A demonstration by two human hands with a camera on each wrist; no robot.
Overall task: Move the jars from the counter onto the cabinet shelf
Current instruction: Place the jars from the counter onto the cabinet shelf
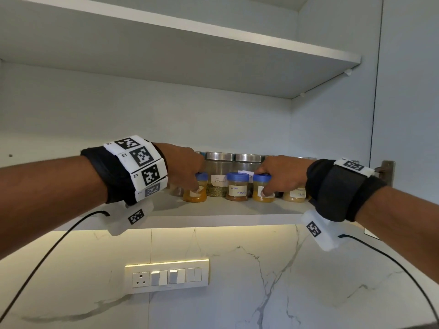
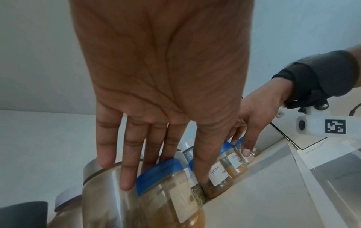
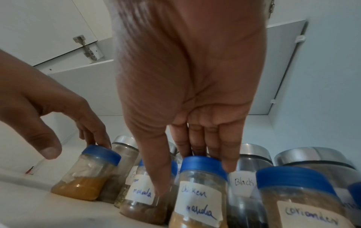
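Observation:
Several blue-lidded spice jars stand in a row near the front of the lower cabinet shelf (image 1: pixel 213 211). My left hand (image 1: pixel 193 184) reaches over a jar of yellow powder (image 1: pixel 194 197). Its straight fingers touch the back of the lid, and in the right wrist view its thumb stands apart from the yellow jar (image 3: pixel 84 182). My right hand (image 1: pixel 263 184) pinches the jar labelled chicken masala (image 3: pixel 197 208), with its fingers behind the lid and its thumb at the front left. A jar labelled garam masala (image 1: pixel 237 188) stands between the two.
Taller glass jars with steel lids (image 1: pixel 218 157) fill the row behind. A coriander jar (image 3: pixel 304 200) stands to the right of my right hand. An upper shelf (image 1: pixel 213 43) hangs overhead, with the cabinet side wall and a hinge (image 1: pixel 387 169) at right. A switch panel (image 1: pixel 166 276) sits on the marble wall below.

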